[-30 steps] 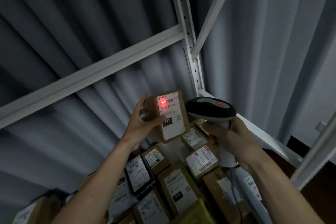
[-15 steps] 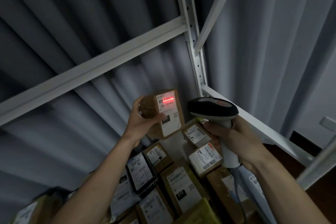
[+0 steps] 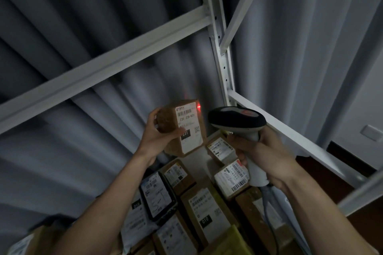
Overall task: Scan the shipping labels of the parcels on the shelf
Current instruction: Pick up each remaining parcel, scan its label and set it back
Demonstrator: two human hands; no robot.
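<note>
Two hands busy, both closed round sth. Your left hand (image 3: 158, 136): thumb across the near face, its tip at the label edge, other fingers curled over the far-left side of the small brown parcel (image 3: 182, 127). That grip leaves the shipping label (image 3: 189, 128) bare and turned toward you & the scanner, prob. why you lift it clear of the pile instead of scanning it flat. Parcel is in the air, tilted, above the far end of the shelf, just left of the scanner head.

Your right hand (image 3: 263, 157) wraps the pale grip of the barcode scanner (image 3: 237, 119); can't tell if a finger sits on the trigger. Dark head points left at the parcel. Red dot (image 3: 199, 107) lands at the parcel's top right corner, w/ a faint red glow on the curtain (image 3: 72, 51) behind, so the beam looks off the barcode. My guess: nudge the aim down-left onto the bars.

Cable (image 3: 269, 213) hangs from the grip toward the near side.

White shelf frame (image 3: 222, 68) acts as the container: its deck holds a crowd of other parcels (image 3: 205, 213), brown boxes plus a few bags, most labels facing up. They lie packed side by side below your hands, a bare strip of deck at the far end. Some labels read "010"; the held one "231".
</note>
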